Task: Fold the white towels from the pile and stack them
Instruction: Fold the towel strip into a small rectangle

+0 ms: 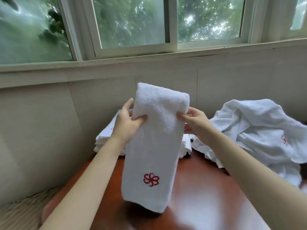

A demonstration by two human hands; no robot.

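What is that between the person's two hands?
In the head view, a white towel with a red embroidered emblem hangs there, its top folded over; the left hand and right hand pinch its opposite edges.

The white terry towel (149,146) with a red flower emblem (151,179) hides most of the stack of folded white towels (106,140) and some fingers of the right hand (195,121). The crumpled pile of white towels (257,128) runs off the right edge, its red embroidered mark (284,140) half lost in creases. Green foliage (131,22) beyond the window (172,42) is blurred.
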